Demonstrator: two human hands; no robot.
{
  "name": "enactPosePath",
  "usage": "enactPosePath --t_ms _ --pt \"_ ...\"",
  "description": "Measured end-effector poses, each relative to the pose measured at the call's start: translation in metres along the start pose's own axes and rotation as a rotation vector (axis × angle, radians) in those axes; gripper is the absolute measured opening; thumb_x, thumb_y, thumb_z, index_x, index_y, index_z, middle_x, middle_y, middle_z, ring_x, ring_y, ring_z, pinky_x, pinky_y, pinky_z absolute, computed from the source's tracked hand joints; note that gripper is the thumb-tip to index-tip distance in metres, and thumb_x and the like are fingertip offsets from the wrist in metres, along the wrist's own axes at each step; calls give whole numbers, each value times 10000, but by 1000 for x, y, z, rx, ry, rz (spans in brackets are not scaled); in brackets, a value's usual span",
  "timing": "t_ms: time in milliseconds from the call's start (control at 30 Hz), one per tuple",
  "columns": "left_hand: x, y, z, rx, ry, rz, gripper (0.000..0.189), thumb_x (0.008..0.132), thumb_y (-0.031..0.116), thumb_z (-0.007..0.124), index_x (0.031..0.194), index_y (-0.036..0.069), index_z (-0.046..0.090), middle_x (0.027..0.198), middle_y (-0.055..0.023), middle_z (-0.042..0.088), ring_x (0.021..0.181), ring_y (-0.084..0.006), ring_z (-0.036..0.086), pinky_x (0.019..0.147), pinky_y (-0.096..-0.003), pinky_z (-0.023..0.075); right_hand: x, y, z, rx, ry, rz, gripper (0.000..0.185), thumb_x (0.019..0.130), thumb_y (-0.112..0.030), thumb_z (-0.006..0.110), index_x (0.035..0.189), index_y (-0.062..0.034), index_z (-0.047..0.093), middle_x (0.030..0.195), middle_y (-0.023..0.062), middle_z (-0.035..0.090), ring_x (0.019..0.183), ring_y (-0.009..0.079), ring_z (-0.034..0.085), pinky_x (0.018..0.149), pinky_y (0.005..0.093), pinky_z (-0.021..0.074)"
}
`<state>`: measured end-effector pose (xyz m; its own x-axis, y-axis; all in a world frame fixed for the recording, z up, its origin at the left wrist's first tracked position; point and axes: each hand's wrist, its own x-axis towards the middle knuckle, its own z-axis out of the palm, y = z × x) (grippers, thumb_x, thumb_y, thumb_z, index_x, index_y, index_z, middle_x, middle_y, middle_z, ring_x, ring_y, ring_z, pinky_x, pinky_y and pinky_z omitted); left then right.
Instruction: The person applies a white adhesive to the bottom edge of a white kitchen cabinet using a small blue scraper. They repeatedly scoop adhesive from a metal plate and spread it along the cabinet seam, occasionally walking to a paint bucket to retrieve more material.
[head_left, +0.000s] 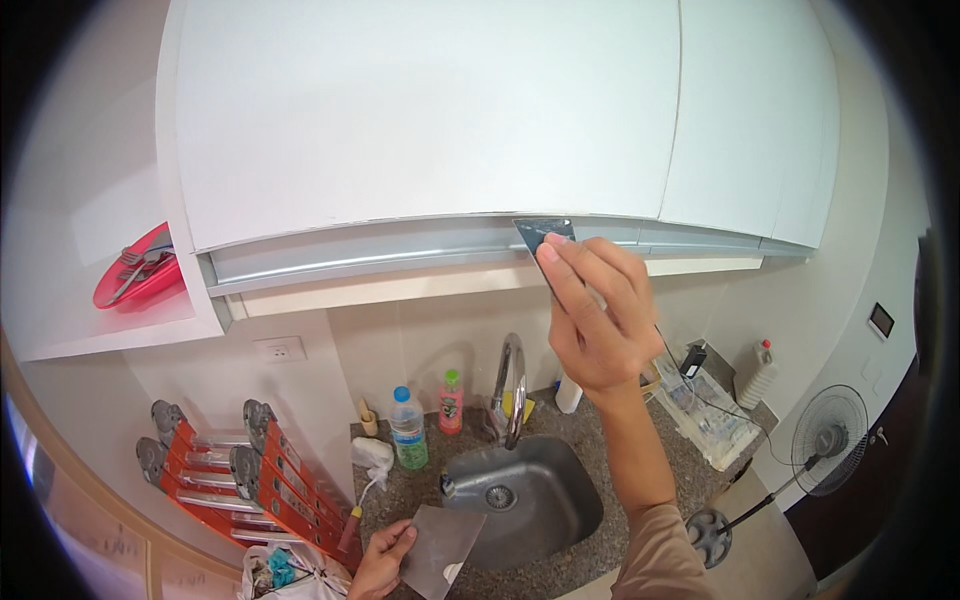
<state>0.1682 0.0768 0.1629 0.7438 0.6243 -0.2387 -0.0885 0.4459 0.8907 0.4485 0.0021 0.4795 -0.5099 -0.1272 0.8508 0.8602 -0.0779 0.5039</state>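
Note:
My right hand (600, 315) is raised and pinches a thin, flat dark scraper blade (541, 231) at the lower edge of the white cabinet door (427, 120). The blade's upper edge lies at or very near that door edge; I cannot tell whether they touch. Down at the front of the sink, my left hand (386, 559) grips the left side of a flat grey, translucent-looking sheet (442, 544). A small dab of white paste (451, 572) sits near the sheet's right edge. Along the door's bottom edge the surface looks uneven in places.
Below are a steel sink (547, 517), a curved faucet (512, 375), a water bottle (409, 435) and a pink drink bottle (450, 409). An orange folding ladder (255, 480) leans at left. A red plate (135, 266) with cutlery is shelved; a fan (829, 442) stands right.

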Motion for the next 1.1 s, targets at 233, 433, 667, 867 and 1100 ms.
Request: enactPosePath --t_ms 233,433,667,867,1100 --pt "-1 2 -4 -6 13 -6 295 1031 175 584 1223 -45 630 1033 -70 715 896 -135 673 798 -286 538 -13 -1 23 -63 1 -61 458 617 151 665 1050 34 760 1083 128 717 927 266 638 730 332 549" --pt "-2 1 -8 27 51 9 284 1030 180 588 1199 -42 639 1018 -56 713 895 -126 663 802 -286 532 -10 -10 29 -92 13 -49 391 653 167 678 1022 61 752 1046 143 718 893 267 645 713 329 555" --pt "-7 8 -3 -30 6 15 290 1024 181 601 1210 -38 641 1040 -45 706 915 -121 650 831 -276 516 -6 -16 5 -1 -8 57 401 627 156 659 1014 81 733 1010 152 705 857 288 653 715 356 563" --pt "0 7 -4 44 -9 55 303 1028 177 590 1238 -37 634 1074 -49 702 959 -120 638 887 -284 494 5 5 1 -5 -34 69 454 599 133 644 1039 60 733 1000 148 699 873 316 649 745 371 555" --pt "-7 39 19 106 -1 78 310 1041 182 572 1260 -34 617 1079 -27 684 971 -94 604 859 -263 483 11 -3 -28 275 -88 304 276 763 132 671 1024 61 723 976 149 720 877 264 673 754 336 544"
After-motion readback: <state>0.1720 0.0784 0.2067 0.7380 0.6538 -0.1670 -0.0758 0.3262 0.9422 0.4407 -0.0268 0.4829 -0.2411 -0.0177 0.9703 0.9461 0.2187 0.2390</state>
